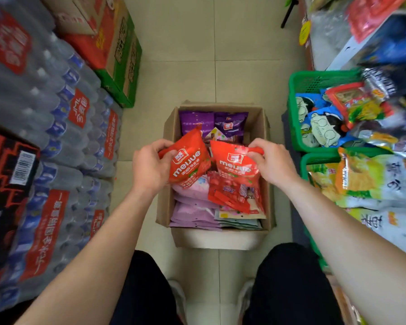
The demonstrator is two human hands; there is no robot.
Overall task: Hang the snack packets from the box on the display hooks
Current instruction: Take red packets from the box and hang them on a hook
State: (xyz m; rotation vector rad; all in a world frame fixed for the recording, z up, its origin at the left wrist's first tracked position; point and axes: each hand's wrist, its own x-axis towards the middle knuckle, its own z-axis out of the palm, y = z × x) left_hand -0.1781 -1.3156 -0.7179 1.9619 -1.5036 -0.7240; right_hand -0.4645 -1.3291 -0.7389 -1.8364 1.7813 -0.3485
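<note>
- Currently our left hand [150, 165] pinches the top edge of one red jelly packet [190, 160], fingers curled round it and thumb on the front.
- Our right hand [273, 164] grips the top corner of a second red packet [234, 163] in the same way. The two hang side by side, nearly touching, just above what lies in the box.
- Below them the cardboard box [265, 127] stands open on the floor, just beyond our feet, and looks close to full. Loose red packets [230, 193] lie towards its right, pink packets [192, 214] are stacked at its near left, and purple packets [197, 120] stand at its far end.
- No display hooks show in this view, so we cannot tell whether anything is hung yet. Judging by how full the box is, we take the task to be in its early part.
- What is left, as we judge it, is to lift these two to the hooks, thread each by its header, and do the same with the rest.
- Further out, green baskets [293, 109] of other snacks stand on the right. Shrink-wrapped water bottles [63, 118] fill the left, and cartons [117, 50] are piled at the far left.
</note>
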